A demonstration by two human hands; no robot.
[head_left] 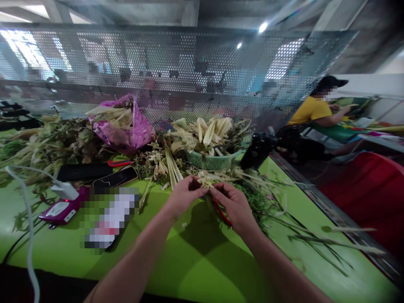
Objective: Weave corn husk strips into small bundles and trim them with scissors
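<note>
My left hand (183, 197) and my right hand (235, 205) meet above the middle of the green table. Between their fingertips is a small piece of folded pale husk strips (205, 181), pinched from both sides. A curved red handle (223, 213) shows beside my right hand; the rest of that tool is hidden. Just beyond my hands, long pale husk strips (173, 166) lie on the table. Behind them stands a green basket (213, 162) heaped with pale husks (210, 130).
A pink plastic bag (126, 130), dried plants (69, 141), a phone (116, 176), a red cutter (120, 163) and a purple power strip (65, 208) lie leftward. A black bottle (258, 150) and green stems (257, 202) are rightward. A perforated screen (176, 71) stands behind; a person in yellow (311, 110) sits beyond.
</note>
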